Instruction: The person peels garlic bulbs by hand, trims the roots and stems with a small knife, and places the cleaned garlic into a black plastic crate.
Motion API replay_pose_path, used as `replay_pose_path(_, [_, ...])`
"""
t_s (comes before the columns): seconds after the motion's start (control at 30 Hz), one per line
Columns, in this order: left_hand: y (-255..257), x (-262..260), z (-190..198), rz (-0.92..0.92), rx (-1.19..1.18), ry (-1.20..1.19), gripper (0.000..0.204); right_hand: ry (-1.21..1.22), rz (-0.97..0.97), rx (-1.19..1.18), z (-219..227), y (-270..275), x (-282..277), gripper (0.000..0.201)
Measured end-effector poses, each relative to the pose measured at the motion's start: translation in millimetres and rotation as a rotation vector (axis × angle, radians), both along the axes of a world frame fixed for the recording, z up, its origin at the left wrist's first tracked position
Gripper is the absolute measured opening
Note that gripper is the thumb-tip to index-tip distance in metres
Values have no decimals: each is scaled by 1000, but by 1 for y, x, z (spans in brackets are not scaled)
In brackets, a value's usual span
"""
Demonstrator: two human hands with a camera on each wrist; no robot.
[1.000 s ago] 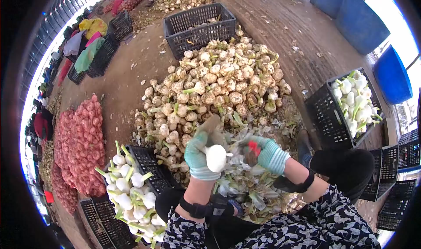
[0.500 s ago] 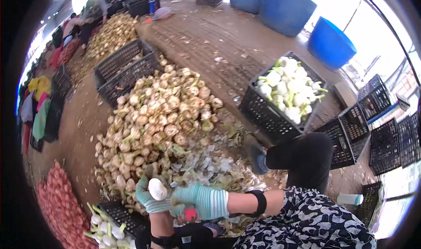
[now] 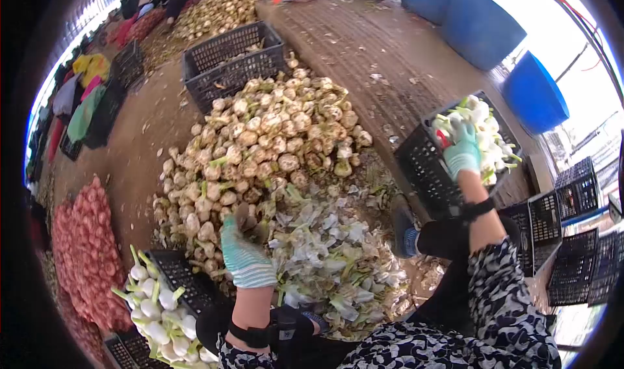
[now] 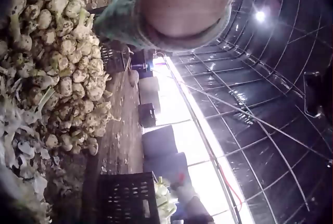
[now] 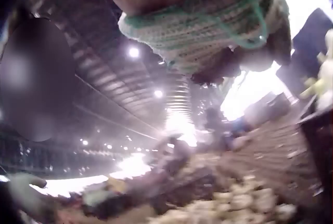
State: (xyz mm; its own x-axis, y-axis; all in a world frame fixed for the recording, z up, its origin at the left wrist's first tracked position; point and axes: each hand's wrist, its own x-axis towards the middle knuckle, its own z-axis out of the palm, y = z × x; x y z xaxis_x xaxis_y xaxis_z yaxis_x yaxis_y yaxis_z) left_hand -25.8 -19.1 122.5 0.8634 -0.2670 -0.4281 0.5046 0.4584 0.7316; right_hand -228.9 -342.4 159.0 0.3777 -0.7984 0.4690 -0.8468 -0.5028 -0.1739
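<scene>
My left hand (image 3: 248,255), in a green-and-white striped glove with dirty fingertips, reaches over the near edge of a heap of soil-stained garlic bulbs (image 3: 260,132). No white bulb shows in it, and its fingers look extended. At the right, my right hand (image 3: 463,149) is over the white, trimmed garlic bulbs (image 3: 486,119) in a black crate (image 3: 426,167). A small red tool (image 3: 442,139) sticks out at its thumb side, gripped in the hand; the rest of it is hidden. In the right wrist view, the right glove (image 5: 208,31) hides most of its fingers.
Loose garlic skins (image 3: 338,252) lie between my legs. Another crate of white garlic bulbs (image 3: 156,310) stands at lower left, beside red net sacks (image 3: 88,252). A black crate (image 3: 231,60) stands behind the heap. Blue tubs (image 3: 533,93) and stacked crates (image 3: 546,219) are at the right.
The white bulb held in my left hand is gone from it. My right hand has moved from beside the left over to the right crate, the red tool still with it.
</scene>
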Motion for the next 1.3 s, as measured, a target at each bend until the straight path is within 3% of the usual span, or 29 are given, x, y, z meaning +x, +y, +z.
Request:
replay_pose_path(0.03, [3, 5, -8, -49, -56, 15, 34, 282, -147, 198, -8, -20, -5, 35])
replay_pose_path(0.07, [2, 6, -6, -35, -49, 20, 34, 289, -133, 203, -14, -20, 4, 35])
replay_pose_path(0.13, [-6, 5, 1, 17, -5, 26, 31, 256, 14, -295, -27, -11, 28, 39])
replay_pose_path(0.17, [-5, 8, -2, 23, 12, 39, 31, 10, 218, -182, -35, -6, 48, 35])
replay_pose_path(0.2, [-6, 10, -5, -13, 20, 46, 30, 2, 207, -80, -44, -8, 55, 31])
replay_pose_path(0.23, [-6, 13, -9, -48, 27, 53, 28, -397, 402, 580, -71, 24, 96, 29])
replay_pose_path(0.27, [-6, 13, -13, -57, 61, 26, 26, 184, 437, 509, -92, 33, 117, 29])
replay_pose_path(0.3, [-7, 15, -18, -45, 68, 30, 26, 205, 488, 553, -141, 41, 128, 40])
replay_pose_path(0.4, [-9, 18, -31, -140, 117, 97, 26, 612, 416, 855, -240, 60, 162, 58])
replay_pose_path(0.47, [-14, 18, -30, -132, 143, 120, 28, 801, 355, 908, -260, 72, 172, 57])
replay_pose_path(0.53, [-17, 19, -28, -141, 192, 108, 28, 792, 263, 920, -278, 74, 173, 49])
replay_pose_path(0.57, [-14, 19, -31, -137, 205, 119, 28, 221, 141, 1190, -290, 77, 166, 41])
replay_pose_path(0.6, [-13, 20, -34, -170, 238, 89, 28, -381, -2, 1379, -291, 81, 162, 33])
replay_pose_path(0.67, [-16, 21, -37, -218, 262, 33, 27, -926, 374, 1374, -287, 96, 164, 33])
replay_pose_path(0.7, [-18, 21, -40, -254, 243, 70, 29, -1147, 351, 1593, -197, 124, 169, 32])
replay_pose_path(0.77, [-22, 20, -56, -340, 140, 177, 34, -1090, 558, 1375, -116, 163, 167, 37])
replay_pose_path(0.8, [-25, 19, -44, -376, -17, 359, 28, -1150, 696, 1289, -105, 177, 165, 41])
replay_pose_path(0.83, [-27, 15, -39, -402, -123, 378, 28, -1029, 780, 1141, -107, 186, 165, 43])
replay_pose_path(0.9, [-20, 7, -35, -422, -79, 291, 28, -677, 1033, 567, -82, 198, 151, 43])
replay_pose_path(0.93, [-16, 6, -30, -417, -81, 277, 28, -685, 1044, 559, -71, 202, 148, 43])
replay_pose_path(1.03, [-5, 1, -16, -407, -85, 247, 33, -638, 1150, 620, -51, 207, 134, 43])
replay_pose_path(1.1, [-6, -4, -11, -307, -97, -76, 37, -1298, 677, 1351, -46, 208, 121, 39])
replay_pose_path(1.13, [-6, -5, -6, -332, 16, -241, 42, -1146, 656, 1253, -41, 200, 118, 27])
replay_pose_path(1.17, [-5, -9, 3, -366, 118, -350, 44, -1080, 570, 1451, -37, 197, 116, 17])
replay_pose_path(1.2, [-6, -12, 6, -358, 175, -505, 45, -1084, 585, 1429, -38, 198, 116, 17])
replay_pose_path(1.23, [-7, -15, 7, -345, 235, -659, 48, -1198, 592, 1515, -42, 203, 118, 16])
replay_pose_path(1.3, [-4, -17, 6, -388, 264, -718, 50, -1418, 600, 1702, -52, 210, 123, 27])
